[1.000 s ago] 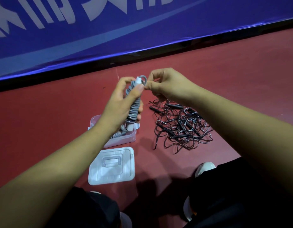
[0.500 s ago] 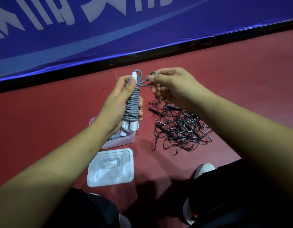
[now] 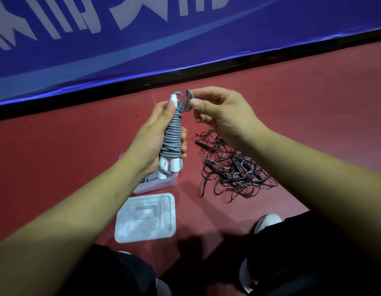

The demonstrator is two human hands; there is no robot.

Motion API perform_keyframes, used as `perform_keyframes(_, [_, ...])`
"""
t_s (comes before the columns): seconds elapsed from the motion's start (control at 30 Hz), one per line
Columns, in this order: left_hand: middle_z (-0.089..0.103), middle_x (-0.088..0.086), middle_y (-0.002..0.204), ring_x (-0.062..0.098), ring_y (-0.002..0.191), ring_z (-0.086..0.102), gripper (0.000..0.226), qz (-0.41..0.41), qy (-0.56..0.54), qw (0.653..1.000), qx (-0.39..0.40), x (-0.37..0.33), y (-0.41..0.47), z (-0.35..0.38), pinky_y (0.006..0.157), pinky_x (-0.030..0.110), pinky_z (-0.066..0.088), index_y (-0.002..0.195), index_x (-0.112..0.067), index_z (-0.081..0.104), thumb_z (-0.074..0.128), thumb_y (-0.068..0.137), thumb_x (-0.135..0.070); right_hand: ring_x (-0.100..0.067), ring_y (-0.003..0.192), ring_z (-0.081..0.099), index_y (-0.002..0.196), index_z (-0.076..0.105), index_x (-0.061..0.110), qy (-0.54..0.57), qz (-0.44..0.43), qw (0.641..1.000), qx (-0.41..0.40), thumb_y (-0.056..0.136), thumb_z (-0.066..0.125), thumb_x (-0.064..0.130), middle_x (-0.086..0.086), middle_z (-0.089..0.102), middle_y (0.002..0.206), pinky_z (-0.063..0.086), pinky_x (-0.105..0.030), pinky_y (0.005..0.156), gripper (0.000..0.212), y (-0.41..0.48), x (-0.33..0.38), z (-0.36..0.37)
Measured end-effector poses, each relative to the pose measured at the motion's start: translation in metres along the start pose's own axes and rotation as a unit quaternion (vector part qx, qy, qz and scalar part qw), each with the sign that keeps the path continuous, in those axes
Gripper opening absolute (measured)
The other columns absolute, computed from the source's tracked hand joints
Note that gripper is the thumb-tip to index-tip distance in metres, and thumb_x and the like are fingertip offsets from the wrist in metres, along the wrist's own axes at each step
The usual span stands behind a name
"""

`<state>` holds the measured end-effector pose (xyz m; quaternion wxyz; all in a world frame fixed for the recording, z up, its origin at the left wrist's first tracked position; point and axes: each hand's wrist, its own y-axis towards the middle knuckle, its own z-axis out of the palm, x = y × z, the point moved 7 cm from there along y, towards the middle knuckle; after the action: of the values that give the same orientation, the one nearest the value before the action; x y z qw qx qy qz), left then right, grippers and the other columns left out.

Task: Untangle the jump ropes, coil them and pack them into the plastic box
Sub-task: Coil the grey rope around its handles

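1. The left hand is wrapped round a grey jump rope. The smooth, rubbery cord is wound in tight, even turns over its two white plastic handles, making a stubby upright bundle. The thumb lies up the near side and the fingertips show on the far side.
2. The right hand pinches the cord's loose end loop between thumb and forefinger, just beside the upper handle tip. Its other fingers hang loosely curled.
3. A second ago that pinch sat against the handle tip. Now it has drawn slightly away, and curls of cord stand between the two.
4. Directly beneath the bundle sits the translucent plastic box, with another grey coil inside.
5. Its flat white lid, with a moulded handle, lies on the floor nearer the person.
6. To the right, a loose heap of thin, glossy black ropes is still tangled on the matte red floor.
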<state>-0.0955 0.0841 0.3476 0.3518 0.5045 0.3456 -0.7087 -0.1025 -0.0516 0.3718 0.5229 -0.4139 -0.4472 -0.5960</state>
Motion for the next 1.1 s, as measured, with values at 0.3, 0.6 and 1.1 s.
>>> perform_keyframes(0.3, [0.056, 0.01, 0.067, 0.024, 0.049, 0.053, 0.032, 0.025, 0.094, 0.995, -0.035, -0.002, 0.002, -0.009, 0.051, 0.032, 0.052, 0.116, -0.027, 0.048, 0.05, 0.094, -0.051, -0.014, 0.059, 0.051, 0.093, 0.07, 0.001, -0.051, 0.016, 0.999, -0.01, 0.082, 0.074, 0.002, -0.007, 0.067, 0.073, 0.042, -0.026, 0.054, 0.011, -0.003, -0.002, 0.002])
perform_keyframes(0.6, [0.059, 0.012, 0.072, 0.022, 0.052, 0.057, 0.019, 0.088, 0.221, 0.97, -0.044, -0.008, 0.0, -0.011, 0.05, 0.03, 0.05, 0.101, -0.047, 0.052, 0.055, 0.084, -0.056, -0.01, 0.06, 0.045, 0.077, 0.066, 0.011, -0.038, 0.16, 0.986, -0.021, 0.082, 0.073, 0.004, -0.005, 0.066, 0.076, 0.038, -0.025, 0.055, 0.011, -0.006, -0.01, 0.002])
perform_keyframes(1.1, [0.062, 0.007, 0.072, 0.02, 0.054, 0.064, 0.032, 0.072, 0.331, 0.941, 0.012, 0.005, 0.0, -0.009, 0.05, 0.034, 0.051, 0.116, -0.039, 0.05, 0.054, 0.088, -0.054, -0.014, 0.072, 0.045, 0.057, 0.072, 0.017, -0.063, 0.345, 0.936, -0.009, 0.082, 0.07, 0.006, 0.001, 0.066, 0.075, 0.036, -0.027, 0.06, 0.027, -0.016, -0.032, -0.016])
